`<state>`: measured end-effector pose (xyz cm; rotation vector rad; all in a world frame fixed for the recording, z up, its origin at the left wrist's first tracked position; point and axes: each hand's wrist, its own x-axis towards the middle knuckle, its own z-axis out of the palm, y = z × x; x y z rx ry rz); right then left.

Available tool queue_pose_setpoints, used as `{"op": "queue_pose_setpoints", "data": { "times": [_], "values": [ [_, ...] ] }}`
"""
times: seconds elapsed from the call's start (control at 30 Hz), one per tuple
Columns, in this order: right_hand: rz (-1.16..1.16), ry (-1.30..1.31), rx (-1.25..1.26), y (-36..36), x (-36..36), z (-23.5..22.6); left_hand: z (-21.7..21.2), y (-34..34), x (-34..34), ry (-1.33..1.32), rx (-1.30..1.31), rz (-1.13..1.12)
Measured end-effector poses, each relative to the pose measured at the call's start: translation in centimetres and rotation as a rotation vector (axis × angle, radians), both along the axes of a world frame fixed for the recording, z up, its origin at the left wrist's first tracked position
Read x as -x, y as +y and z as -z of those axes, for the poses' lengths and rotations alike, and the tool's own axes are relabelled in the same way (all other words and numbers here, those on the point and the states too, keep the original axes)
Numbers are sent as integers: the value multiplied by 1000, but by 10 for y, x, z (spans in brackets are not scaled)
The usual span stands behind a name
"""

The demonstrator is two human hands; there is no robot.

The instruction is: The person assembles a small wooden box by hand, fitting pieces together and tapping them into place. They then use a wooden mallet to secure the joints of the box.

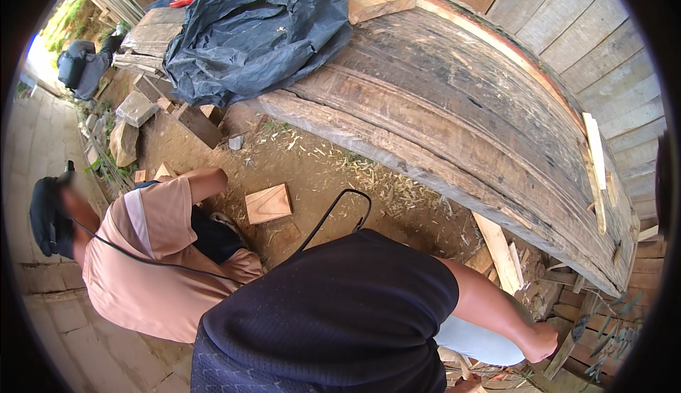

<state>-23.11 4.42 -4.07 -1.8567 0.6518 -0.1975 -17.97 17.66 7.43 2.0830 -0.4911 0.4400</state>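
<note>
My dark-clad shoulder fills the lower middle, and my left arm reaches right across a pale blue trouser knee [482, 340]. At its end, my left hand [543, 341] appears closed, bent at the wrist; what it holds, if anything, is hidden. By the lower edge, a small part of my right hand [464, 384] shows beside a thin pale piece of wood. Its fingers look curled, but the frame cuts them off and their grip is unclear. Wood scraps and shavings lie around it. Behind my shoulder rises a black bowed tubular frame [330, 216].
At left crouches a co-worker in a tan shirt [152, 265] and dark cap. A square wooden block [268, 203] lies on the dirt floor. Above, a long weathered plank bench [425, 102] carries a crumpled black plastic sheet [259, 38]. Board walls [596, 31] stand behind it.
</note>
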Motion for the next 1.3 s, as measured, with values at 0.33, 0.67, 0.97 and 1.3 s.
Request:
{"op": "queue_pose_setpoints", "data": {
  "times": [0.33,0.67,0.97,1.3],
  "values": [
    [258,-219,-37,-87,22,-21,5,50,-35,245,298,254],
    [158,-607,103,-127,33,-213,-8,-27,-52,565,31,684],
    [172,235,660,-166,0,-151,52,-26,4,594,-52,879],
    [165,182,481,-218,-74,-91,90,171,73,655,78,158]
  ]
}}
